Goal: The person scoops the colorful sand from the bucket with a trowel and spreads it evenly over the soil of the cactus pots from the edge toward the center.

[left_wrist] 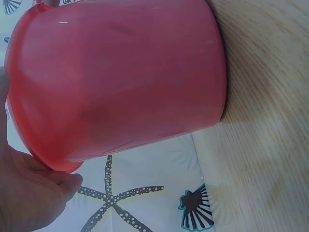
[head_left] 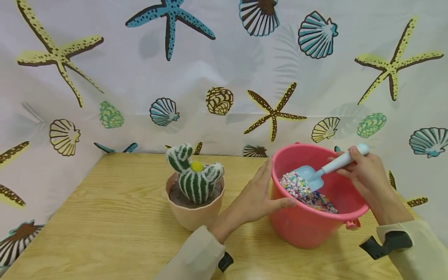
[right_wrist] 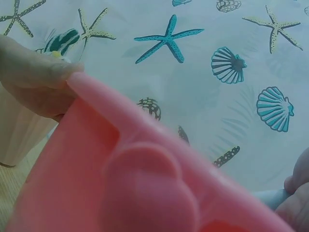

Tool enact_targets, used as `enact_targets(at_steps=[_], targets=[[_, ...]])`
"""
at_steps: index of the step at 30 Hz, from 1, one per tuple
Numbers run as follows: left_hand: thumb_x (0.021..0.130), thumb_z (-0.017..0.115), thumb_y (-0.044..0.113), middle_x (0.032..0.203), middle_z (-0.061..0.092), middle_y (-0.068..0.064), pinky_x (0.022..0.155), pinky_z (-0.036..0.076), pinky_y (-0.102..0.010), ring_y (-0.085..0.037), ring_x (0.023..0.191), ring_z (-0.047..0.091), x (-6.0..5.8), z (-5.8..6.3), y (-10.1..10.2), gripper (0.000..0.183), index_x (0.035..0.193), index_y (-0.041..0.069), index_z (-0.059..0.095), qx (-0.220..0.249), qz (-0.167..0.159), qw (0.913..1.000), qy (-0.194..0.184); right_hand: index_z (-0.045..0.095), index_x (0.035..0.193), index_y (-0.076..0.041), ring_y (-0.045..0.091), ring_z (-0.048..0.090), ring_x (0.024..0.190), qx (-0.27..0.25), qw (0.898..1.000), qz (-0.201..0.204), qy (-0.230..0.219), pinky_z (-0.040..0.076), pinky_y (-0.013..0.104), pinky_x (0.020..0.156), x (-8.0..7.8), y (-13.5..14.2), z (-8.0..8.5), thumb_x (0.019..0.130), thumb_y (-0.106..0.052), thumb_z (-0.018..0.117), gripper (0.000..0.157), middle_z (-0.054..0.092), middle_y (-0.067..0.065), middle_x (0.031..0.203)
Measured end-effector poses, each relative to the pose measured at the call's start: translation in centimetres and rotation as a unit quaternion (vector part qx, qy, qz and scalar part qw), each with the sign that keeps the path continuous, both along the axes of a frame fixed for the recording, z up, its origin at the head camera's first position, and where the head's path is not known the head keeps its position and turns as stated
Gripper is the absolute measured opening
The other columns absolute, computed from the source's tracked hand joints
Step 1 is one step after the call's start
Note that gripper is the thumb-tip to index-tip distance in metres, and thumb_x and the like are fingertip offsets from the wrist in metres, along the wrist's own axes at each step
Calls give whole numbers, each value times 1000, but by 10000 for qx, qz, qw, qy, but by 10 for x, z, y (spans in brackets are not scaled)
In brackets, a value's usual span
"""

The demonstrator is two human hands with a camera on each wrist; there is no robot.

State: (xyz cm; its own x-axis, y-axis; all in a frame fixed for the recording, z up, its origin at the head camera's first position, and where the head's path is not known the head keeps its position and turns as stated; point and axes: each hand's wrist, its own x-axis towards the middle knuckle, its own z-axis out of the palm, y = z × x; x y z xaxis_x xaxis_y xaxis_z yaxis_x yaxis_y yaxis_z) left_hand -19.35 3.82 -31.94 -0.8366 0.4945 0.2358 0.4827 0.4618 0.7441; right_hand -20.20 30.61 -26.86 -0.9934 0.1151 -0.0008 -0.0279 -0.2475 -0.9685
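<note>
A pink bucket stands on the table, with small multicoloured pebbles showing inside. My right hand grips the pale handle of a light blue scoop. The scoop's blade is loaded with pastel pebbles and hangs within the bucket's mouth, near the left rim. On the bucket's left, my left hand rests against the rim, fingers extended along the outside and thumb stretched over the front edge. The left wrist view shows that hand at the rim; in the right wrist view the bucket wall hides the scoop's blade.
A knitted cactus with a yellow bobble sits in a peach pot left of the bucket, close to my left forearm. The wooden table meets a white cloth printed with starfish and shells at the back.
</note>
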Motion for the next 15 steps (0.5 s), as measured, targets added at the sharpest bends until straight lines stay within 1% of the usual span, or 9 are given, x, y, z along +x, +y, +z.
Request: enact_targets(at_steps=[2, 7, 12, 15], targets=[[78, 69, 59, 161, 7, 5, 105, 40, -48, -21, 147, 19, 1, 0, 0, 110, 154, 26, -4, -56, -1, 10000, -36, 38, 108, -9, 12, 72, 78, -123, 9999, 4, -57, 57, 25, 68, 0, 0, 0, 95, -34, 49, 30, 67, -2, 88], [78, 68, 60, 161, 5, 6, 108, 36, -48, -20, 147, 16, 2, 0, -1, 111, 154, 25, -4, -139, 30, 9998, -130, 39, 109, -12, 11, 71, 78, -157, 9996, -115, -211, 57, 27, 68, 0, 0, -1, 95, -35, 48, 28, 64, -3, 92], [78, 68, 60, 161, 4, 6, 109, 35, -48, -19, 148, 14, 2, -1, -2, 111, 154, 24, -4, -121, 21, 9999, -120, 36, 110, -11, 13, 72, 80, -527, 9984, -107, -174, 58, 28, 68, 0, 0, 0, 95, -34, 48, 29, 64, -1, 92], [78, 68, 60, 161, 4, 7, 109, 35, -48, -19, 148, 14, 1, 0, -2, 111, 154, 25, -5, -130, 40, 9999, -80, 38, 112, -14, 12, 71, 81, -633, 9978, -101, -188, 57, 30, 70, -1, 1, 1, 95, -33, 49, 28, 59, 0, 101]])
